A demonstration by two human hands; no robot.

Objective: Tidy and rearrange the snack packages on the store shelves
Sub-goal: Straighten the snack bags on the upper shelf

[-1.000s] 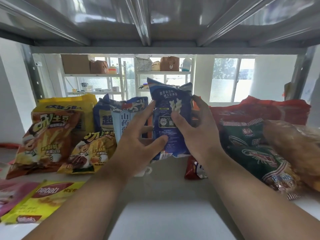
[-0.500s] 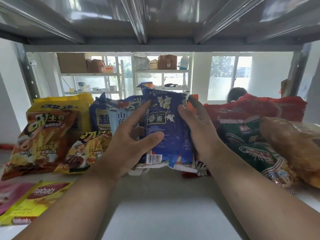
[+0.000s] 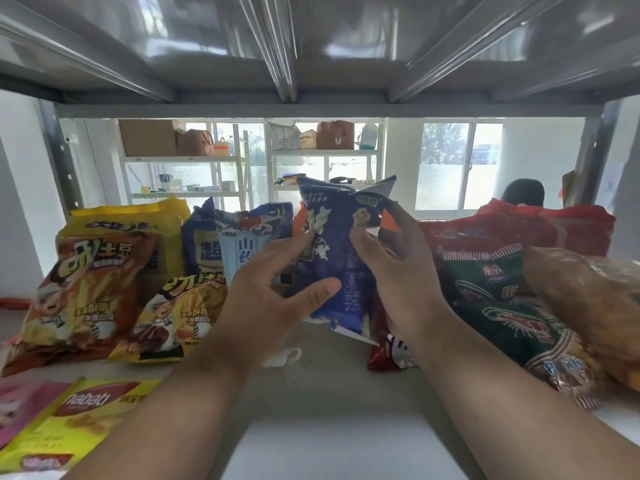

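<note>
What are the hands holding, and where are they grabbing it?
Both hands hold the dark blue snack bag: the left hand grips its left side, the right hand its right side and upper edge.

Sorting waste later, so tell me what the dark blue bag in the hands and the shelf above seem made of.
Dark blue bag: looks like thin glossy plastic film, since it creases and crumples where both hands hold it. Shelf above: probably grey painted or coated metal, judging by its ribbed beams and soft sheen.

Two bare forearms, no sleeves, unadorned fingers (image 3: 322, 287)
</note>
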